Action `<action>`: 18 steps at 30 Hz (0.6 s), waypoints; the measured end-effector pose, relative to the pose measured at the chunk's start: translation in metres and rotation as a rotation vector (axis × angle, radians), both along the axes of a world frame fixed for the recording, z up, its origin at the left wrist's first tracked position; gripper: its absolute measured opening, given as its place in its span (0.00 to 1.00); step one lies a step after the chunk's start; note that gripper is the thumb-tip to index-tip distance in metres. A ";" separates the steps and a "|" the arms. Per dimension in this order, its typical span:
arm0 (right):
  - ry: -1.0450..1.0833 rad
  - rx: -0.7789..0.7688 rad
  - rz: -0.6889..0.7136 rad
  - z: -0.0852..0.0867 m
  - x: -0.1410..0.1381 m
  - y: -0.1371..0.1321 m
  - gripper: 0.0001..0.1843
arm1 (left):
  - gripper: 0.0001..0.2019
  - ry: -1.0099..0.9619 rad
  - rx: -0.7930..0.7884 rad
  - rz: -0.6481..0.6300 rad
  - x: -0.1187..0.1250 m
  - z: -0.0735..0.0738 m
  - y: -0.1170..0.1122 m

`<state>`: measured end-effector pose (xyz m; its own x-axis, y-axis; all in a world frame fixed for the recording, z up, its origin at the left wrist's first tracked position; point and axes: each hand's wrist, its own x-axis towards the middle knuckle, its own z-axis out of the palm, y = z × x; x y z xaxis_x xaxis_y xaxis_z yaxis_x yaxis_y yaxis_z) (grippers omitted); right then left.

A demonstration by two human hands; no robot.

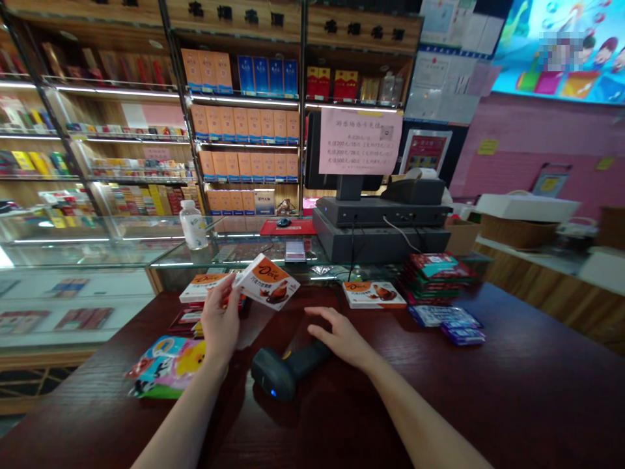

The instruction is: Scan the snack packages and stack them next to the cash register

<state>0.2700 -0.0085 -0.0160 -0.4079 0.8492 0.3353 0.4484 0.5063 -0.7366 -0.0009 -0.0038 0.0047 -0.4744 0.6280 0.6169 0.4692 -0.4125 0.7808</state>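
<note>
A white and orange Dove chocolate box (267, 283) is tilted up above the table, pinched at its left edge by my left hand (221, 320). Below it a black handheld barcode scanner (276, 374) lies on the dark wooden table, its blue light lit. My right hand (343, 337) is open over the end of the scanner's handle, thumb and fingers apart; whether it touches the handle I cannot tell. Behind my left hand another Dove box (195, 286) tops a pile of packets, partly hidden. A third Dove box (374, 295) lies flat beyond my right hand.
A colourful snack bag (163, 368) lies left of my left forearm. Stacked red packets (434, 277) and blue-purple packets (461, 326) sit at right. Behind stand a glass counter (234, 244), a white bottle (193, 225), and a cash register (381, 228) with a pink notice.
</note>
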 end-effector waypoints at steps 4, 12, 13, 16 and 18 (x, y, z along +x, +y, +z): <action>0.090 -0.046 -0.080 -0.010 0.003 0.009 0.25 | 0.22 -0.311 -0.038 -0.166 0.002 -0.003 0.005; 0.202 -0.096 -0.028 -0.018 0.001 0.016 0.33 | 0.18 -0.708 -0.022 -0.342 0.019 0.004 0.003; 0.215 -0.093 -0.014 -0.018 0.000 0.015 0.34 | 0.17 -0.744 -0.026 -0.348 0.022 0.006 0.002; 0.254 -0.079 0.018 -0.016 -0.003 0.013 0.34 | 0.16 -0.828 -0.030 -0.375 0.027 0.009 -0.001; 0.284 -0.076 0.031 -0.014 -0.005 0.011 0.35 | 0.16 -0.856 -0.031 -0.401 0.028 0.009 -0.002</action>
